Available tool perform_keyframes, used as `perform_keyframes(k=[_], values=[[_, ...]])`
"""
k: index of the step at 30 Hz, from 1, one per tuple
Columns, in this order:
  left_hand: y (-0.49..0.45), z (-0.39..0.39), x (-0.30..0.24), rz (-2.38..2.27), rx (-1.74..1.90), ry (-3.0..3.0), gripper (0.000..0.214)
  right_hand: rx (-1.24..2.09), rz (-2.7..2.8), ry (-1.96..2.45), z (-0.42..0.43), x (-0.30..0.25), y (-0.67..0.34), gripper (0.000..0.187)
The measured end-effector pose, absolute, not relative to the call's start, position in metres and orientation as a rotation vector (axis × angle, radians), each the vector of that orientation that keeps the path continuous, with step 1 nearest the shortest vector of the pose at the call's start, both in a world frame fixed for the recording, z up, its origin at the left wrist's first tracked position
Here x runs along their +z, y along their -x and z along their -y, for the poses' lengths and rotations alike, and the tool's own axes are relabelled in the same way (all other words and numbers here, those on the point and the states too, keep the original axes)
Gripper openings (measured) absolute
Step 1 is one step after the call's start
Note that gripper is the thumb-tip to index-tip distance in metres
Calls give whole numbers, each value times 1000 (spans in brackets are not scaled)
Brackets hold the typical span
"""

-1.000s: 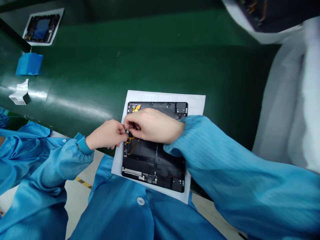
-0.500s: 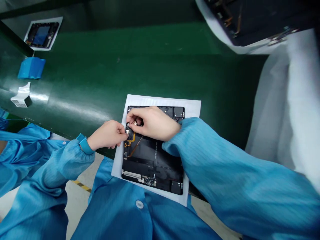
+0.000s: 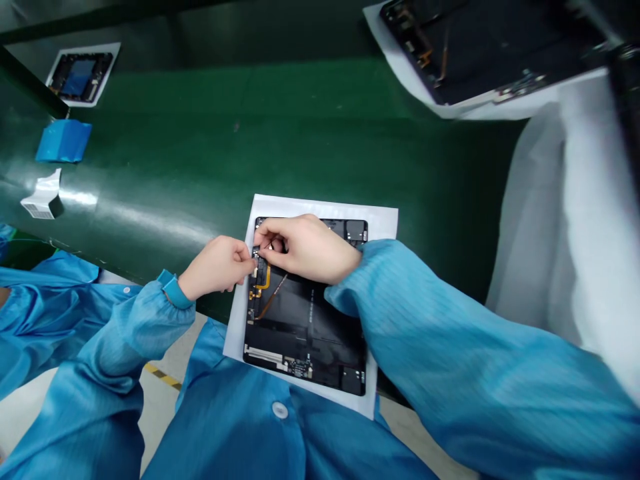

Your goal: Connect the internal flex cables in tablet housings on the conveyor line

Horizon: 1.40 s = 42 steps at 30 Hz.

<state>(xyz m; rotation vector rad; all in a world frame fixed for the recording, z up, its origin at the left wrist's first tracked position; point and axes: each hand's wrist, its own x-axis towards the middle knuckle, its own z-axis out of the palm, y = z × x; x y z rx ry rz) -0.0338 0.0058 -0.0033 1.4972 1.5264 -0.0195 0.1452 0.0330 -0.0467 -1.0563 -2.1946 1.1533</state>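
Note:
An opened black tablet chassis [image 3: 310, 327] lies on a white sheet [image 3: 383, 217] at the near edge of the green belt [image 3: 280, 133]. An orange flex cable [image 3: 264, 279] runs along its upper left side. My left hand [image 3: 217, 267] is curled, its fingertips pinched at the chassis's left edge beside the cable. My right hand [image 3: 305, 247] rests over the upper left of the chassis, fingers bent and pinched on a small part near the cable's top. Both arms wear blue sleeves.
Another opened device on a white sheet [image 3: 480, 47] sits at the top right, beside a person's white sleeve [image 3: 575, 220]. At the far left are a third device on a sheet [image 3: 80, 72], a blue pad [image 3: 64, 141] and a white label strip [image 3: 43, 197].
My right hand has shifted up along the chassis's left side, uncovering more of the orange cable. The device at the top right has come further into view.

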Motion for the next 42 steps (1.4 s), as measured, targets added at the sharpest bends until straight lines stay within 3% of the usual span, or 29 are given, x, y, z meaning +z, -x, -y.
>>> perform_keyframes(k=[9, 19, 28, 42], values=[[33, -11, -4, -1496, -40, -1542, 20, 1104, 2283, 1080, -33, -44, -148, 19], [27, -19, 4, -1408, -125, -2242, 12, 483, 2641, 1057, 0, -36, -172, 29], [27, -55, -2, -977, -192, -2329, 14, 376, 2629, 1102, 1, -42, -174, 28], [14, -43, -3, -1123, -236, -2405, 19, 274, 2661, 1101, 1, -42, -173, 27]])
